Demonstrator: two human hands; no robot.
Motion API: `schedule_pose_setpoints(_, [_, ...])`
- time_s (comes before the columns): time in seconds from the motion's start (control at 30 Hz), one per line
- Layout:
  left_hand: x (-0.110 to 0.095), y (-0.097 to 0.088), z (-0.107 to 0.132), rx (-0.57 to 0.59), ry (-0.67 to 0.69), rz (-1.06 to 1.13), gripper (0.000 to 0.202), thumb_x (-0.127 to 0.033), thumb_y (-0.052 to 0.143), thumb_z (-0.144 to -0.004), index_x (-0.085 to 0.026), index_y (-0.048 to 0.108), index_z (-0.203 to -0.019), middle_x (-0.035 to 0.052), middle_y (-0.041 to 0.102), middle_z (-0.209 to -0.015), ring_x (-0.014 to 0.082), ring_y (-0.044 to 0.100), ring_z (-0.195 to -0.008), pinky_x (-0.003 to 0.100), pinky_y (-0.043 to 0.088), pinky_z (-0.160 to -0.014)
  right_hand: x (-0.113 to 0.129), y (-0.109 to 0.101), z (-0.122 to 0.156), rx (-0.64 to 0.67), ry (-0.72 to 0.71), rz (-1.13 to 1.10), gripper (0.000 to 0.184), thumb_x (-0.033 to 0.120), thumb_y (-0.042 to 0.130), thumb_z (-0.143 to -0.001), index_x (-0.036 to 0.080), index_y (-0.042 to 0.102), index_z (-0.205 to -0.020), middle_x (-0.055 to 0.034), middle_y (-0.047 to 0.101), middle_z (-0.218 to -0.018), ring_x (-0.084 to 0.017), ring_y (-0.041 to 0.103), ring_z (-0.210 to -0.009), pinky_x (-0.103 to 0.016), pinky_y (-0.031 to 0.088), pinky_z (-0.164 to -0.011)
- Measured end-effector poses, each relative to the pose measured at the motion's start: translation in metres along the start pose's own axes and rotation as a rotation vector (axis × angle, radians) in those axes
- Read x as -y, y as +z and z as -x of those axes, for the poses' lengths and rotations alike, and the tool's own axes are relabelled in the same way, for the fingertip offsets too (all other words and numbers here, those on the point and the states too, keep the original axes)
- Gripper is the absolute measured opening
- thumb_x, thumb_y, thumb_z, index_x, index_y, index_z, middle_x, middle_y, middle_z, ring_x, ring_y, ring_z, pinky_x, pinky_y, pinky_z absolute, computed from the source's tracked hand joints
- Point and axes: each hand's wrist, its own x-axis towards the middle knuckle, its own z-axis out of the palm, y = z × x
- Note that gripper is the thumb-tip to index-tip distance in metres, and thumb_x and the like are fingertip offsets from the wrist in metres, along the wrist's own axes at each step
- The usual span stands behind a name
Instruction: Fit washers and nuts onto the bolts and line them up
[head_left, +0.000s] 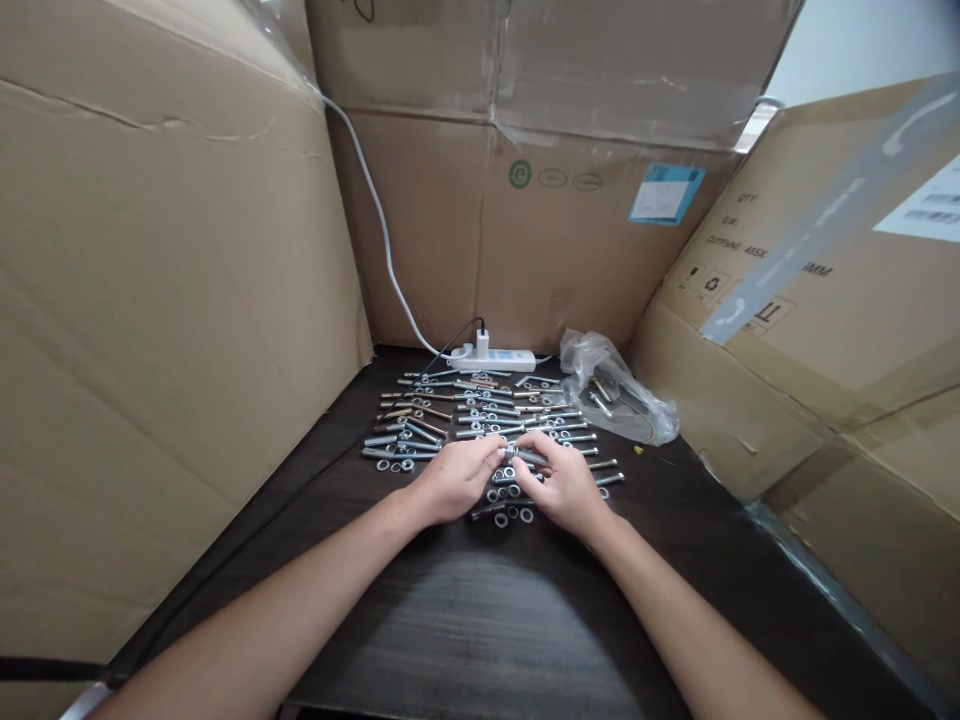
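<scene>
My left hand [459,478] and my right hand [564,484] meet over a spread of metal bolts [480,415] laid in rows on a dark table [480,620]. Both hands are closed in a pinch on the two ends of one bolt [525,456] held level between them. Several loose nuts and washers [511,505] lie just under and in front of my fingers. More washers [395,465] sit to the left of my left hand.
Big cardboard boxes wall in the table: one on the left [165,300], one behind [525,200], one on the right [825,320]. A white power strip [499,357] with a cable lies at the back. A clear plastic bag [611,390] holding bolts rests at the back right.
</scene>
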Motion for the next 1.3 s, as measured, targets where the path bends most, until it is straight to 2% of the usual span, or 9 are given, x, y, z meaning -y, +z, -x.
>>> schedule_pose_setpoints(0.1, [-0.0006, 0.0, 0.0, -0.01, -0.026, -0.052, 0.027, -0.03, 0.034, -0.095, -0.019, 0.052, -0.079, -0.0015, 0.054, -0.068, 0.0124, 0.049, -0.061, 0.024, 0.036, -0.058, -0.0002, 0.001, -0.0001, -0.004, 0.0, -0.019, 0.011, 0.026, 0.052, -0.081, 0.021, 0.058, -0.089, 0.0012, 0.061, -0.071, -0.013, 0.058, -0.06, -0.021, 0.047, -0.056])
schedule_pose_setpoints(0.23, [-0.0047, -0.0014, 0.0012, -0.09, -0.036, 0.001, 0.02, -0.029, 0.039, -0.093, -0.021, 0.051, -0.106, 0.0001, 0.059, -0.085, 0.0132, 0.054, -0.071, 0.025, 0.042, -0.066, -0.0005, 0.0021, 0.0001, -0.04, 0.005, -0.034, 0.012, 0.025, 0.052, -0.079, 0.021, 0.059, -0.087, 0.0009, 0.062, -0.072, -0.013, 0.057, -0.06, -0.02, 0.046, -0.055])
schedule_pose_setpoints(0.3, [-0.0056, -0.0017, 0.0014, -0.088, 0.017, 0.036, 0.022, -0.028, 0.037, -0.093, -0.021, 0.051, -0.109, 0.002, 0.06, -0.092, 0.0137, 0.055, -0.077, 0.025, 0.043, -0.071, -0.0004, 0.0023, 0.0002, -0.054, 0.011, -0.032, 0.013, 0.024, 0.053, -0.077, 0.02, 0.061, -0.087, 0.0012, 0.062, -0.071, -0.012, 0.057, -0.059, -0.02, 0.045, -0.053])
schedule_pose_setpoints(0.43, [-0.0037, -0.0004, 0.0005, -0.058, 0.051, 0.054, 0.022, -0.028, 0.035, -0.094, -0.02, 0.054, -0.104, 0.0028, 0.061, -0.096, 0.0151, 0.056, -0.086, 0.025, 0.043, -0.076, 0.0001, 0.0022, 0.0005, -0.078, 0.03, -0.026, 0.012, 0.023, 0.054, -0.074, 0.019, 0.061, -0.083, 0.0021, 0.06, -0.065, -0.011, 0.052, -0.053, -0.02, 0.043, -0.05])
schedule_pose_setpoints(0.7, [-0.0013, 0.0005, -0.0001, 0.017, 0.0, -0.022, 0.03, -0.034, 0.033, -0.095, -0.018, 0.056, -0.084, 0.0001, 0.058, -0.073, 0.0135, 0.053, -0.067, 0.024, 0.039, -0.063, -0.0002, 0.0048, 0.001, -0.09, 0.038, -0.069, 0.012, 0.022, 0.055, -0.073, 0.019, 0.061, -0.082, 0.002, 0.059, -0.065, -0.011, 0.053, -0.055, -0.018, 0.042, -0.047])
schedule_pose_setpoints(0.87, [-0.0048, -0.0009, 0.0014, -0.081, -0.029, 0.033, 0.021, -0.031, 0.041, -0.092, -0.021, 0.051, -0.108, 0.0001, 0.06, -0.085, 0.0132, 0.054, -0.071, 0.024, 0.043, -0.066, -0.0015, 0.0055, 0.0008, -0.097, 0.05, -0.08, 0.013, 0.024, 0.055, -0.073, 0.018, 0.062, -0.083, 0.0013, 0.06, -0.066, -0.01, 0.051, -0.052, -0.019, 0.04, -0.044])
schedule_pose_setpoints(0.97, [-0.0058, -0.0005, 0.001, -0.08, 0.052, 0.066, 0.02, -0.027, 0.038, -0.093, -0.02, 0.055, -0.103, 0.0021, 0.06, -0.091, 0.0139, 0.056, -0.08, 0.024, 0.044, -0.072, -0.0027, 0.0059, 0.0014, -0.104, 0.058, -0.068, 0.014, 0.023, 0.055, -0.073, 0.018, 0.063, -0.084, 0.0012, 0.06, -0.065, -0.01, 0.05, -0.05, -0.019, 0.039, -0.043])
schedule_pose_setpoints(1.07, [-0.0051, 0.0001, -0.0001, -0.066, 0.057, 0.086, 0.021, -0.026, 0.036, -0.094, -0.02, 0.055, -0.102, 0.0024, 0.061, -0.094, 0.0146, 0.056, -0.085, 0.025, 0.044, -0.076, -0.0031, 0.0061, 0.0019, -0.111, 0.054, -0.066, 0.014, 0.023, 0.055, -0.073, 0.018, 0.063, -0.083, 0.0015, 0.059, -0.064, -0.009, 0.049, -0.048, -0.019, 0.038, -0.043])
schedule_pose_setpoints(1.3, [-0.0006, -0.0001, -0.0012, 0.019, 0.034, 0.001, 0.031, -0.033, 0.033, -0.096, -0.018, 0.054, -0.079, -0.0009, 0.056, -0.071, 0.0117, 0.051, -0.066, 0.023, 0.039, -0.062, 0.0011, 0.0041, 0.0011, -0.117, 0.058, -0.093, 0.011, 0.023, 0.055, -0.072, 0.018, 0.06, -0.08, 0.0016, 0.058, -0.066, -0.009, 0.049, -0.051, -0.018, 0.038, -0.044])
